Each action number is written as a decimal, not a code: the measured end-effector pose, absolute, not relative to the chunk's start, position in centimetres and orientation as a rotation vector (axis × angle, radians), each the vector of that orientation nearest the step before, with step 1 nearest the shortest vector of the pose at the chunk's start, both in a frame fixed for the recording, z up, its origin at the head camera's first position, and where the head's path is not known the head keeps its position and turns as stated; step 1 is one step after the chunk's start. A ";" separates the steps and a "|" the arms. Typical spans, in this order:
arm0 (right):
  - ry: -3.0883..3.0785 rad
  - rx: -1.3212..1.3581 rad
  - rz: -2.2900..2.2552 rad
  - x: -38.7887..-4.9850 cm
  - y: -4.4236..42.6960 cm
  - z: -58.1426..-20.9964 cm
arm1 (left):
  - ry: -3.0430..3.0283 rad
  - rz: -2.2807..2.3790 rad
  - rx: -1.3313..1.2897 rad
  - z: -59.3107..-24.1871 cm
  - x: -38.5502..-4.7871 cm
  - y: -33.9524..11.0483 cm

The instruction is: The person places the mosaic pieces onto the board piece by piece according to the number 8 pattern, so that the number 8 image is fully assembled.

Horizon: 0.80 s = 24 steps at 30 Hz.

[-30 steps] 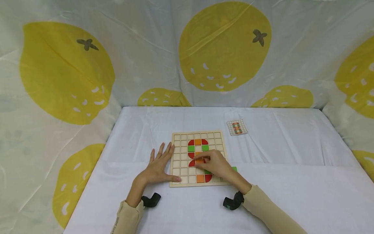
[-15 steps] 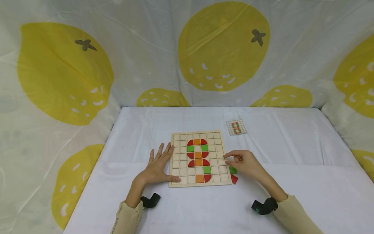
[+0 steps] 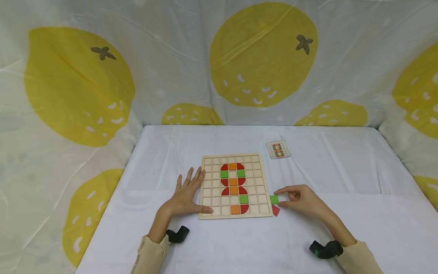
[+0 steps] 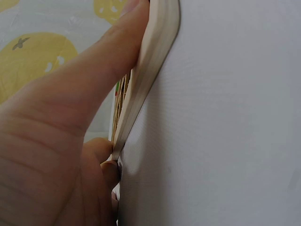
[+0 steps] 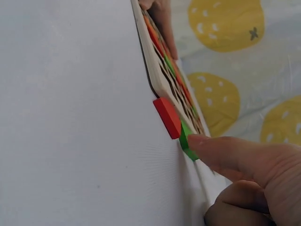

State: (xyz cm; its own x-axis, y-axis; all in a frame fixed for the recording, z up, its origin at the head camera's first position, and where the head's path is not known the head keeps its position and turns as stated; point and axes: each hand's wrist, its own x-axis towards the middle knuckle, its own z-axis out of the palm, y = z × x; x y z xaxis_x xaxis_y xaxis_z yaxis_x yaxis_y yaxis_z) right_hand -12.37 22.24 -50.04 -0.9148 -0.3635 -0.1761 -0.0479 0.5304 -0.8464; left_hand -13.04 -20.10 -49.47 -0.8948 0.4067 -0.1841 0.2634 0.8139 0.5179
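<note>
A wooden grid board lies flat on the table, with red, orange and green tiles set in its middle columns. My left hand is spread at the board's left side; its thumb rests on the near left corner and the fingertips touch the left edge. Off the board's right edge, my right hand pinches a loose green square tile between thumb and index finger. A red tile with a curved side lies just nearer, beside the green one and close to the board.
A small pattern card with a printed grid lies beyond the board's far right corner. White cloth covers the table. Behind hangs a lemon-print curtain. Black wrist cameras sit on both wrists.
My right hand has left the orange and red tiles mid-board, moved right past the edge, and come down onto the green tile. A red tile fills the spot it left. The left hand stays put.
</note>
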 end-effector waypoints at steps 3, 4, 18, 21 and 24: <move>2.444 -0.375 -1.341 -12.3 22.3 -50.4 | 2.712 0.718 0.518 -49.5 -13.0 -20.1; 2.454 -0.385 -1.344 -12.3 22.3 -50.5 | 2.713 0.718 0.519 -49.5 -13.0 -20.1; 2.582 -0.290 -1.361 -12.4 22.8 -50.4 | 2.719 0.710 0.513 -49.4 -13.0 -20.0; 2.618 -0.289 -1.342 -12.5 22.7 -50.7 | 2.718 0.714 0.511 -49.4 -13.0 -20.0; 2.659 -0.287 -1.354 -12.5 22.4 -50.8 | 2.721 0.711 0.510 -49.5 -13.0 -20.1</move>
